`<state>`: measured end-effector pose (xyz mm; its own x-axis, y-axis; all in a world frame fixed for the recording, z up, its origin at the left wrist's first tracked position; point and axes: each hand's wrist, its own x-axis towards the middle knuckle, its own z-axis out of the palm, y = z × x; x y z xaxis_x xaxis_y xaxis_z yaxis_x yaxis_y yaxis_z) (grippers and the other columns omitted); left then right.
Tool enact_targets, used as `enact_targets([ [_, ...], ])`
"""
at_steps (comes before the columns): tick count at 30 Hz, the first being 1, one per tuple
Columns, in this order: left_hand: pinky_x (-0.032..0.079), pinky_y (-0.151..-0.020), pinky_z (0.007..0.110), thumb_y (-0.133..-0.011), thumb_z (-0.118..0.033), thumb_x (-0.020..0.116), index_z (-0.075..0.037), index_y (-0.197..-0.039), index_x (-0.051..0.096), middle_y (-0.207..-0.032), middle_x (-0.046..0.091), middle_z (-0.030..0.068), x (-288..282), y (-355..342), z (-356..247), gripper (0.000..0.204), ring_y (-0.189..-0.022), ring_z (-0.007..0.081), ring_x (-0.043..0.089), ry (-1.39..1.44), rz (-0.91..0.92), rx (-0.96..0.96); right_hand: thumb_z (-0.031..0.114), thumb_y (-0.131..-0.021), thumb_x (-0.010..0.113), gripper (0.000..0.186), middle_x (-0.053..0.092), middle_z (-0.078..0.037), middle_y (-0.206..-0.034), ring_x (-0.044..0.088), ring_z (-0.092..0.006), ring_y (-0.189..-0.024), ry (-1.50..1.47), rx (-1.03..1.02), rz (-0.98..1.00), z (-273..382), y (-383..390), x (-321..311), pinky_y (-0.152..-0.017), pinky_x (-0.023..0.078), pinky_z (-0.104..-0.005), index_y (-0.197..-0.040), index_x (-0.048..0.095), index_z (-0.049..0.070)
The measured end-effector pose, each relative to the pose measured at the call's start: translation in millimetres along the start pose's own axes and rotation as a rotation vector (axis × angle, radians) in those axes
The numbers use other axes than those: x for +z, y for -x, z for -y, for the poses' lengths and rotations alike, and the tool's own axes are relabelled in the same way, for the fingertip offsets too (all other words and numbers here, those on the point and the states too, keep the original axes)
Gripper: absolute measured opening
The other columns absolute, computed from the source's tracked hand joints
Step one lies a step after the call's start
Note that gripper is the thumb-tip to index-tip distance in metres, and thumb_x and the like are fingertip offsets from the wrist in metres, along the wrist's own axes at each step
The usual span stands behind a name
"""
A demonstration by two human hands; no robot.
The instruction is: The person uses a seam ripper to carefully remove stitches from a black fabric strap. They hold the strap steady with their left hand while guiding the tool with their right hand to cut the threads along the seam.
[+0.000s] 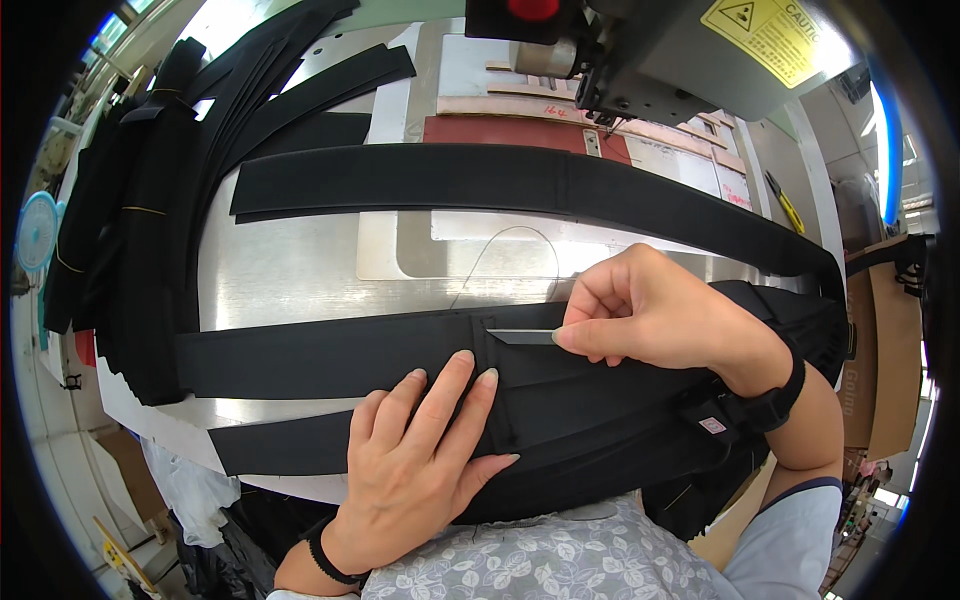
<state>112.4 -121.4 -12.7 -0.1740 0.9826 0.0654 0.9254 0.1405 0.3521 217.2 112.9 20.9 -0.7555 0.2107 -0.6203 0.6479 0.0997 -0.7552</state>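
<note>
Between thumb and fingers, my right hand [645, 320] pinches a slim metal knife blade [522, 337] with a slanted tip that points left. This tip lies at a stitched cross seam on a long black fabric strip [310, 355]. My left hand [415, 445] rests on the black cloth just below that seam, palm down with fingers spread. A lower black strip [285, 440] runs partly under the left hand. A loose thread [520, 228] loops over the metal table above the seam. Folded black fabric [600, 410] gathers beneath my right wrist.
Another black strip [400, 180] crosses the metal table [290, 290]. Bundled black strips [150, 210] hang over its left side. A sewing machine head [680, 60] overhangs the far right, above a red and white template [500, 130]. A yellow cutter [787, 205] lies at the right edge.
</note>
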Motion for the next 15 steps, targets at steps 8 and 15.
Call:
enact_targets([
  [8,0.039,-0.089,0.041,-0.077,-0.044,0.071,-0.009,-0.129,0.058,-0.137,0.049,0.0100,0.9,0.9,-0.3,0.063,-0.108,0.0300,0.050,0.000,-0.009,0.004,0.015,-0.081,0.069,0.017,0.063,-0.004,-0.066,0.058,-0.0089,-0.059,-0.010,-0.037,0.005,-4.4,0.1,0.4,-0.054,0.046,-0.0235,-0.076,0.066,-0.001],
  [15,0.039,-0.089,0.041,-0.077,-0.043,0.071,-0.009,-0.128,0.058,-0.137,0.049,0.0103,0.1,0.0,-1.2,0.063,-0.108,0.0301,0.050,-0.004,-0.014,0.002,0.017,-0.083,0.071,0.020,0.063,-0.005,-0.066,0.058,-0.0087,-0.059,0.091,-0.089,-0.060,-1.2,-3.2,8.7,-0.054,0.047,-0.0233,-0.079,0.066,-0.002],
])
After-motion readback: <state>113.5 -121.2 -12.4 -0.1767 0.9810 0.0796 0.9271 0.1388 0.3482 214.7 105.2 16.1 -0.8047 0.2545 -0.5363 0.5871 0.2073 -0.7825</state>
